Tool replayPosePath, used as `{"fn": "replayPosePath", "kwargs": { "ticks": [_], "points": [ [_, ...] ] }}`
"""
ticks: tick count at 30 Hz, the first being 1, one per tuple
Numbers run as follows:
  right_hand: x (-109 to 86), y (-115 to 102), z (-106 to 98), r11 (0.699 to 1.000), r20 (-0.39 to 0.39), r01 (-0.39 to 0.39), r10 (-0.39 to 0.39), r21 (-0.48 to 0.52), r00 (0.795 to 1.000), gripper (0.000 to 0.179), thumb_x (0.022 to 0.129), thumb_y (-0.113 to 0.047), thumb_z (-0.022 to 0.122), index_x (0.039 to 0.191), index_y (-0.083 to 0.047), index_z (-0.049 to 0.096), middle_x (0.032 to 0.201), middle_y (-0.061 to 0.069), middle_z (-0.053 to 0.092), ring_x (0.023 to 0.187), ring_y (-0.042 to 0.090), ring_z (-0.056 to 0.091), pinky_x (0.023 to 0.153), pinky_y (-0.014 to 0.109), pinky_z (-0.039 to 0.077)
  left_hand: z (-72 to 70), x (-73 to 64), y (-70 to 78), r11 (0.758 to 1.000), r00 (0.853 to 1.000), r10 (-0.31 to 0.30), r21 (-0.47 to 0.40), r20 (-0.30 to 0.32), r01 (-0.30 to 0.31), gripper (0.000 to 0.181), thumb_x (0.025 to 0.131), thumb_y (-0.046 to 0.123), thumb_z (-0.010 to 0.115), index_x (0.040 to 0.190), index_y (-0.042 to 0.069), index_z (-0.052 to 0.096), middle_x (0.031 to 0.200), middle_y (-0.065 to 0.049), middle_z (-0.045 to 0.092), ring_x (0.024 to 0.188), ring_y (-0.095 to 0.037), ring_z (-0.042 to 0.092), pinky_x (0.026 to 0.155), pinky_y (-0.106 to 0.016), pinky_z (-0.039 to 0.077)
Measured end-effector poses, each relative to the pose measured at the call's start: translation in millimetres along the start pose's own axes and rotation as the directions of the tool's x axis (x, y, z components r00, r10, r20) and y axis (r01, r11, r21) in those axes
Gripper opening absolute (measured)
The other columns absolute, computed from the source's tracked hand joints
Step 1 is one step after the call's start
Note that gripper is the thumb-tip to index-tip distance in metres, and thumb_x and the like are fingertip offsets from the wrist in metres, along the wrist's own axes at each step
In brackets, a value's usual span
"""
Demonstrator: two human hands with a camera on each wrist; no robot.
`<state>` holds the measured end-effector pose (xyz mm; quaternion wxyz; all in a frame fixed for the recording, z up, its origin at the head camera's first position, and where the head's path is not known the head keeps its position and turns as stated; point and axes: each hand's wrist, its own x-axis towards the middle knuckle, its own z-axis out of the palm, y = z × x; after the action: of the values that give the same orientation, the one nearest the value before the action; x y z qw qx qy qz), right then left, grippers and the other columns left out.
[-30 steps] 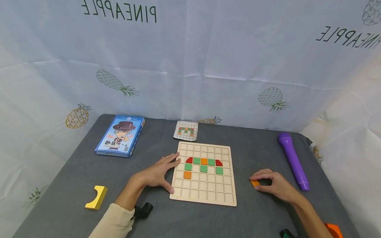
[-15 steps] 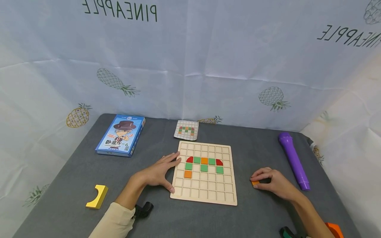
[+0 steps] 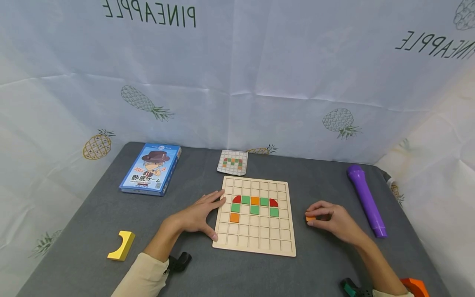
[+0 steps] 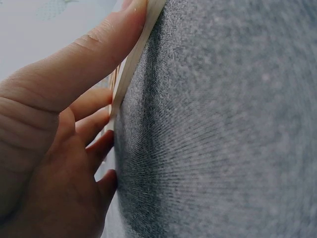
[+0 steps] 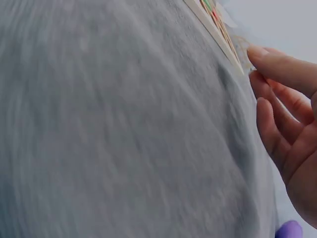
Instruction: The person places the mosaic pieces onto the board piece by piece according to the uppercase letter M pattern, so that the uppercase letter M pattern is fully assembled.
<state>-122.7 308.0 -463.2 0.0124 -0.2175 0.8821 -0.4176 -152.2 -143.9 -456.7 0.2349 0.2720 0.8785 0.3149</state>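
Observation:
A wooden grid board (image 3: 264, 237) lies on the grey table in the head view, bearing red quarter-round, green and orange tiles in its upper half. My left hand (image 3: 194, 215) rests at the board's left edge, fingers spread. In the left wrist view its thumb (image 4: 94, 54) touches the board's edge. To the right of the board, my right hand (image 3: 335, 222) pinches an orange square tile (image 3: 310, 219) between thumb and fingers. That tile is hidden in the right wrist view, where the hand (image 5: 292, 114) shows close to the board's corner.
A small card (image 3: 232, 170) with a printed coloured pattern lies behind the board. A blue game box (image 3: 150, 169) is at back left, a yellow arched block (image 3: 124, 247) at front left. On the right are a purple microphone-shaped thing (image 3: 365, 198) and an orange block (image 3: 416, 286).
My right hand, holding the orange tile, has moved a little left and away from me, toward the board. My left hand and the board's tiles look unchanged.

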Motion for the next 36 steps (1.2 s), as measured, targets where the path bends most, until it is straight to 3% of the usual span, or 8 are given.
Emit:
{"fn": "replayPosePath", "kwargs": {
  "ticks": [5, 12, 23, 30, 36],
  "points": [
    [5.4, -1.9, 12.7, 1.0, -0.044, 0.002, -0.002, 0.003, 0.999, 0.018, 0.084, -0.012, 0.083, 0.103, -0.013, 0.082, 0.105, 0.003, 0.074, 0.095, -0.003, 0.063, 0.075, 0.015, 0.051, 0.1, 0.5, 0.5, 1.0, 1.0, -0.003, -0.006, 0.005, 0.003, 0.116, 0.07, 0.035, 0.094, 0.162, 0.007, 0.029, 0.175, -0.01, 0.01, 0.161, -0.039, 0.009, 0.128, -0.066, 0.01],
    [13.8, -7.6, 29.4, 0.997, -0.007, -0.055, 0.055, 0.055, 0.998, 0.021, 0.084, -0.015, 0.083, 0.105, -0.014, 0.082, 0.111, 0.006, 0.075, 0.1, -0.007, 0.063, 0.073, 0.018, 0.056, -0.9, -0.1, 0.3, 1.0, 1.0, -0.009, -0.009, 0.004, 0.009, 0.116, 0.07, 0.036, 0.094, 0.162, 0.008, 0.029, 0.175, -0.01, 0.009, 0.161, -0.039, 0.008, 0.128, -0.066, 0.009],
    [19.4, -15.6, 44.8, 0.996, 0.011, -0.038, 0.037, 0.079, 0.999, 0.02, 0.084, -0.015, 0.083, 0.104, -0.013, 0.083, 0.113, 0.006, 0.075, 0.105, -0.007, 0.063, 0.083, 0.012, 0.053, -1.7, -0.1, 1.7, 1.0, 1.0, -0.015, -0.007, 0.009, 0.015, 0.115, 0.071, 0.036, 0.093, 0.162, 0.008, 0.029, 0.175, -0.009, 0.009, 0.162, -0.038, 0.008, 0.128, -0.065, 0.009],
    [22.4, -20.2, 51.1, 0.995, 0.033, -0.039, 0.036, 0.093, 0.999, 0.019, 0.083, -0.016, 0.084, 0.102, -0.014, 0.083, 0.108, 0.005, 0.077, 0.1, -0.004, 0.066, 0.08, 0.015, 0.055, -0.6, 0.8, 0.4, 1.0, 1.0, -0.01, -0.006, 0.009, 0.01, 0.116, 0.07, 0.036, 0.094, 0.162, 0.007, 0.028, 0.175, -0.01, 0.009, 0.162, -0.038, 0.008, 0.128, -0.066, 0.009],
    [25.9, -26.0, 55.9, 0.994, 0.072, -0.052, 0.044, 0.101, 0.996, 0.017, 0.083, -0.022, 0.085, 0.099, -0.017, 0.083, 0.109, 0.006, 0.076, 0.097, -0.005, 0.064, 0.066, 0.02, 0.056, -0.7, 0.0, 0.1, 1.0, 1.0, -0.008, -0.005, 0.006, 0.008, 0.116, 0.07, 0.035, 0.094, 0.162, 0.007, 0.029, 0.175, -0.01, 0.01, 0.162, -0.038, 0.009, 0.128, -0.065, 0.009]
  ]
}}
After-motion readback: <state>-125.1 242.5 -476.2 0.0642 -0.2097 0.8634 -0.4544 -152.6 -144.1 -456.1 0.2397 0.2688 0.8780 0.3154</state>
